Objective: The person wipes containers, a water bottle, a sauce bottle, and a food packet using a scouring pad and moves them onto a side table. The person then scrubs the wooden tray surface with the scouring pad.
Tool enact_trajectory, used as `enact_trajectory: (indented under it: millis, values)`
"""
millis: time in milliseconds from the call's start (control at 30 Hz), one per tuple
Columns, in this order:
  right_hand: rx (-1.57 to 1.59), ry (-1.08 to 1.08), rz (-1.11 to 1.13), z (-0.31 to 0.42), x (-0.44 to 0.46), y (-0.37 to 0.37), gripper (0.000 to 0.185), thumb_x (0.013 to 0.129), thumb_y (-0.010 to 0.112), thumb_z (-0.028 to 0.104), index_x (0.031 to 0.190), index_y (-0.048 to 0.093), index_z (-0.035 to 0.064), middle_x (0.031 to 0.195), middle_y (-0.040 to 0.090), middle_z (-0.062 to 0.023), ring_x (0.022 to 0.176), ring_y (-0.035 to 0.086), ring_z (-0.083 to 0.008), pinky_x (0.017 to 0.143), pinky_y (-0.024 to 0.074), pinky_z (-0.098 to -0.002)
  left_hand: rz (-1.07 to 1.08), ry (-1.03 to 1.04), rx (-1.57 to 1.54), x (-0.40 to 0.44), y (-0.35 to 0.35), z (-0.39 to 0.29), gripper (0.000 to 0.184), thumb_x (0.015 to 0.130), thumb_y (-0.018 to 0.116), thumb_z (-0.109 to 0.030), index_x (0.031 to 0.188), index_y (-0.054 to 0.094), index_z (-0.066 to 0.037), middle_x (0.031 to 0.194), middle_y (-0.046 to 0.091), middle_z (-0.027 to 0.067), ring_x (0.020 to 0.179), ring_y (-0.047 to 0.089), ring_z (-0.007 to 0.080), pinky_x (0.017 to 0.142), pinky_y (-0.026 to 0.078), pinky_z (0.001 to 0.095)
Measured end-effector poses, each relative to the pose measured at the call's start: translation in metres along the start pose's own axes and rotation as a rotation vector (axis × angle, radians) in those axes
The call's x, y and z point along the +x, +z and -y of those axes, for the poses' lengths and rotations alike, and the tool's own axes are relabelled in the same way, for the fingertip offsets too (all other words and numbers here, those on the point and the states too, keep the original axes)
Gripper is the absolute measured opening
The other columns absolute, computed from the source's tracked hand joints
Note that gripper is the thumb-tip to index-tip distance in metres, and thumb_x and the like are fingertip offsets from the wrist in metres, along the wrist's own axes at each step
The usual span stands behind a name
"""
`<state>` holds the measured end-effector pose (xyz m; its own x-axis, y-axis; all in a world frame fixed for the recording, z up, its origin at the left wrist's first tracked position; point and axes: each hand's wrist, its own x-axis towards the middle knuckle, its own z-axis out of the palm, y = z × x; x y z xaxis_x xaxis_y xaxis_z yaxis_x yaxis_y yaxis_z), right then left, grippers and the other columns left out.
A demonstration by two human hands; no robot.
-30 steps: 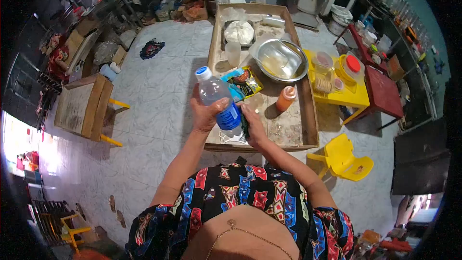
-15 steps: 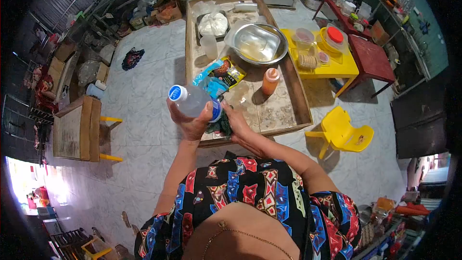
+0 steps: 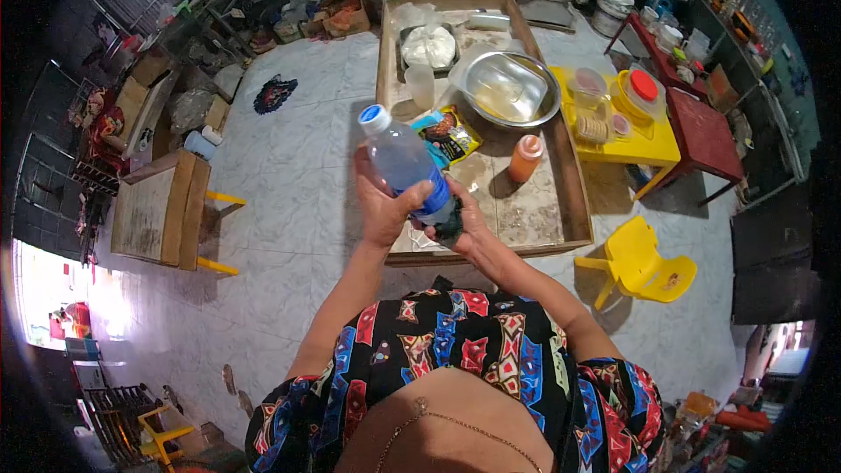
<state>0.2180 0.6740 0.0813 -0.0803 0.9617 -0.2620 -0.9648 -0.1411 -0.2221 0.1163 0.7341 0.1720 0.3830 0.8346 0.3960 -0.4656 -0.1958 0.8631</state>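
Note:
My left hand (image 3: 384, 210) is wrapped round a large clear plastic bottle (image 3: 399, 153) with a white-and-blue cap and a blue label; it is tilted, cap up and to the left. At its base, my right hand (image 3: 474, 217) grips a dark green cloth-like bundle (image 3: 448, 226), pressed against the bottle's lower end. Just beyond the bottle lies a blue, black and yellow packet (image 3: 451, 136), partly hidden by it. An orange squeeze bottle (image 3: 526, 159) stands to the right of my hands, inside the low wooden-sided tray table (image 3: 575, 197).
Farther along the tray table are a metal basin (image 3: 552, 105), a clear plastic cup (image 3: 420, 86) and a bagged white mass (image 3: 429, 45) in a dark pan. A yellow table (image 3: 613, 151) with tubs and a yellow chair (image 3: 644, 263) stand right; a wooden box-like table (image 3: 162, 210) stands left.
Both hands and the bottle appear farther right as the view has turned left. The bottle stands more upright, its base still against the dark green bundle.

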Motion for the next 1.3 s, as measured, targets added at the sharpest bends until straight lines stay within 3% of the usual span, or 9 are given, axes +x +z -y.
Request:
enact_trajectory:
  millis: [233, 400, 533, 667, 833, 933, 1033, 1167, 1300]
  values:
    - [-0.236, -0.03, -0.013, 0.004, -0.007, 0.005, 0.052, 0.085, 0.042, 0.049, 0.114, 0.048, 0.0066, 0.088, 0.06, -0.0161, 0.064, 0.061, -0.03, 0.04, 0.0498, -0.0365, 0.215, -0.302, -0.069, -0.004, -0.025, 0.029, 0.072, 0.054, 0.073, -0.01, 0.12, 0.042, -0.002, 0.109, 0.056, 0.0133, 0.103, 0.055, 0.0263, 0.09, 0.044, 0.0374]
    - [-0.746, -0.607, -0.253, -0.005, -0.009, 0.042, 0.052, 0.093, 0.038, 0.041, 0.121, 0.045, -0.0009, 0.111, 0.055, -0.0105, 0.103, 0.052, -0.0211, 0.09, 0.0383, -0.0289, 0.06, -0.16, 0.056, -0.009, -0.01, 0.022, 0.059, 0.067, 0.076, -0.015, 0.117, 0.045, -0.005, 0.104, 0.057, 0.0063, 0.093, 0.056, 0.0159, 0.081, 0.046, 0.0294]
    - [-1.26, -1.018, -0.151, 0.0, -0.02, 0.066, 0.05, 0.091, 0.047, 0.026, 0.131, 0.035, -0.0014, 0.128, 0.037, -0.0121, 0.115, 0.04, -0.0204, 0.097, 0.0321, -0.0294, 0.0, -0.069, 0.135, -0.013, -0.015, 0.041, 0.065, 0.067, 0.077, -0.019, 0.119, 0.041, -0.004, 0.108, 0.056, 0.0075, 0.093, 0.057, 0.0172, 0.079, 0.047, 0.0286]
    - [-1.078, -1.144, -0.058, 0.02, -0.023, 0.12, 0.055, 0.083, 0.056, 0.011, 0.132, 0.034, 0.002, 0.128, 0.041, -0.0116, 0.118, 0.038, -0.019, 0.1, 0.0292, -0.0301, 0.057, -0.136, 0.203, -0.024, -0.014, 0.028, 0.076, 0.062, 0.081, -0.026, 0.121, 0.038, -0.003, 0.108, 0.056, 0.0109, 0.094, 0.057, 0.0207, 0.081, 0.046, 0.0322]
    - [-1.014, -0.68, 0.105, 0.037, -0.011, 0.119, 0.049, 0.079, 0.058, 0.006, 0.124, 0.04, 0.0007, 0.115, 0.049, -0.0132, 0.106, 0.047, -0.0192, 0.088, 0.0396, -0.0297, 0.067, -0.026, 0.533, -0.032, -0.011, 0.035, 0.08, 0.06, 0.081, -0.026, 0.122, 0.037, -0.003, 0.108, 0.056, 0.014, 0.096, 0.057, 0.0222, 0.081, 0.046, 0.0337]
    - [-1.706, -1.455, -0.057, 0.006, -0.02, 0.116, 0.055, 0.071, 0.061, 0.005, 0.123, 0.043, 0.0015, 0.12, 0.043, -0.0228, 0.109, 0.043, -0.0386, 0.094, 0.0352, -0.0416, 0.028, -0.044, 0.47, -0.031, -0.032, 0.066, 0.067, 0.07, 0.073, -0.023, 0.123, 0.037, -0.005, 0.112, 0.054, 0.013, 0.098, 0.056, 0.0245, 0.082, 0.046, 0.0345]
    - [-2.016, -1.499, 0.045, -0.017, -0.024, 0.1, 0.054, 0.071, 0.058, 0.002, 0.123, 0.044, 0.0018, 0.126, 0.039, -0.0219, 0.113, 0.041, -0.039, 0.096, 0.0335, -0.0426, -0.086, -0.077, 0.037, -0.028, -0.037, 0.073, 0.049, 0.082, 0.059, -0.017, 0.124, 0.037, -0.006, 0.116, 0.052, 0.0147, 0.1, 0.056, 0.0278, 0.082, 0.046, 0.036]
    - [-1.97, -1.549, 0.274, -0.008, -0.018, 0.07, 0.049, 0.072, 0.057, 0.001, 0.12, 0.048, 0.0024, 0.128, 0.038, -0.0216, 0.116, 0.039, -0.038, 0.097, 0.0322, -0.043, 0.054, 0.19, 0.784, -0.033, -0.054, 0.07, 0.057, 0.07, 0.07, -0.021, 0.118, 0.043, -0.007, 0.11, 0.057, 0.0114, 0.096, 0.059, 0.0256, 0.081, 0.047, 0.0355]
    - [-1.263, -0.888, -0.023, 0.032, -0.007, 0.088, 0.037, 0.08, 0.057, 0.01, 0.116, 0.051, 0.0024, 0.115, 0.053, -0.0138, 0.106, 0.052, -0.0213, 0.091, 0.0397, -0.0329, 0.03, -0.006, 0.385, -0.044, -0.03, 0.034, 0.075, 0.055, 0.081, -0.014, 0.119, 0.042, -0.005, 0.104, 0.059, 0.0099, 0.094, 0.058, 0.0191, 0.083, 0.046, 0.0327]
